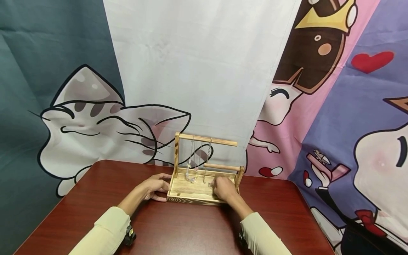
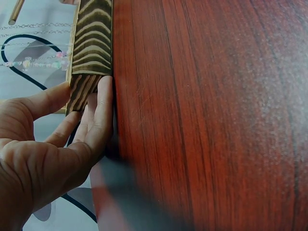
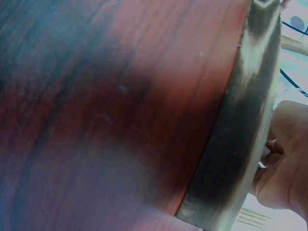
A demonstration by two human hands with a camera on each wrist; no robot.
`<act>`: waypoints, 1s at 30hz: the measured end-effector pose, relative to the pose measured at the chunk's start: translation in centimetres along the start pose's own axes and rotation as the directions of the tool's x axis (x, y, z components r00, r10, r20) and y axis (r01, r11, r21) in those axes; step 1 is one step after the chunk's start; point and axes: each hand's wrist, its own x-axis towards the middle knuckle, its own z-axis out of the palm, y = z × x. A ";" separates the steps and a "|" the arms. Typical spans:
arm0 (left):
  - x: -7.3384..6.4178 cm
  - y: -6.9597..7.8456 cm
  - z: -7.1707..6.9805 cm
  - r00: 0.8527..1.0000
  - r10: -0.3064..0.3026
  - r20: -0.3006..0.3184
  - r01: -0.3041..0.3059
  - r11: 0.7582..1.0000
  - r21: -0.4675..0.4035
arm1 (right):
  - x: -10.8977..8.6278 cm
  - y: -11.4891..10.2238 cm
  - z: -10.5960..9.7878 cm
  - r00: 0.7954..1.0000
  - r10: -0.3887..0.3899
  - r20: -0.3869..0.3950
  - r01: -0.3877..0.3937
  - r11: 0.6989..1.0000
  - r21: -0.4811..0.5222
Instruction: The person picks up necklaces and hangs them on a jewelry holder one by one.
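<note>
A wooden jewelry stand with a tray base sits on the table. My left hand grips its left end, and in the left wrist view the thumb and fingers span the corner. From the upper bar hang a pastel beaded necklace and thin silver chains. My right hand is inside the tray at its right side, fingers curled. A small silver chain piece shows at those fingertips, mostly hidden by the hand. The right wrist view shows the hand behind the tray's front wall.
The stand's lower bar runs across the back right, behind my right hand. Reddish-brown table surface extends around the stand. A printed cartoon curtain hangs close behind the table's back edge.
</note>
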 end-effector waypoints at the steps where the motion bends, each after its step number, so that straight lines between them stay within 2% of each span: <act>1: 0.0 0.0 0.0 1.000 0.000 -0.001 0.000 1.000 0.001 | -0.1 -0.3 -0.6 1.000 0.008 0.010 -0.008 0.999 0.036; 4: -0.1 0.0 0.0 1.000 0.000 -0.003 0.000 1.000 0.001 | -0.3 -1.1 -2.8 0.999 0.022 0.048 -0.030 0.985 0.168; 6: -0.1 0.1 0.0 1.000 0.000 -0.004 0.000 1.000 0.001 | -0.7 -2.0 -4.5 0.996 0.030 0.083 -0.052 0.959 0.278; 8: -0.1 0.1 0.0 1.000 0.001 -0.004 -0.001 1.000 0.001 | -1.2 -3.0 -6.3 0.992 0.043 0.121 -0.091 0.902 0.422; 9: -0.1 0.1 0.0 1.000 0.001 -0.004 -0.001 1.000 0.000 | -1.4 -3.5 -7.1 0.988 0.047 0.145 -0.114 0.863 0.492; 11: -0.1 0.0 0.0 1.000 0.001 -0.003 -0.001 1.000 -0.001 | -1.9 -4.6 -8.4 0.978 0.076 0.195 -0.180 0.780 0.599; 12: -0.1 0.0 0.0 1.000 0.001 -0.003 -0.001 1.000 -0.002 | -2.1 -5.1 -8.9 0.971 0.093 0.223 -0.219 0.725 0.653; 13: -0.1 0.0 0.0 1.000 0.001 -0.002 -0.001 1.000 -0.003 | -2.2 -5.4 -9.2 0.965 0.108 0.238 -0.245 0.694 0.677; 15: 0.0 -0.1 0.0 1.000 0.000 -0.001 0.000 1.000 -0.005 | -2.3 -5.7 -9.3 0.958 0.133 0.253 -0.275 0.663 0.696; 16: 0.0 -0.1 0.0 1.000 0.002 -0.001 -0.002 1.000 -0.005 | -2.4 -5.8 -9.3 0.957 0.143 0.251 -0.281 0.661 0.695; 18: 0.0 -0.1 0.0 1.000 0.004 0.000 -0.004 1.000 -0.005 | -2.4 -5.8 -9.1 0.960 0.150 0.236 -0.274 0.679 0.681; 21: 0.0 -0.1 0.0 1.000 0.006 0.001 -0.006 1.000 -0.004 | -2.3 -5.5 -8.7 0.968 0.150 0.201 -0.244 0.746 0.620; 26: 0.0 -0.2 0.0 1.000 0.004 0.003 -0.004 1.000 -0.004 | -2.2 -5.5 -8.3 0.983 0.121 0.136 -0.174 0.842 0.511; 30: 0.1 -0.2 0.0 1.000 0.003 0.004 -0.003 1.000 -0.004 | -2.3 -5.6 -8.2 0.992 0.084 0.095 -0.117 0.896 0.427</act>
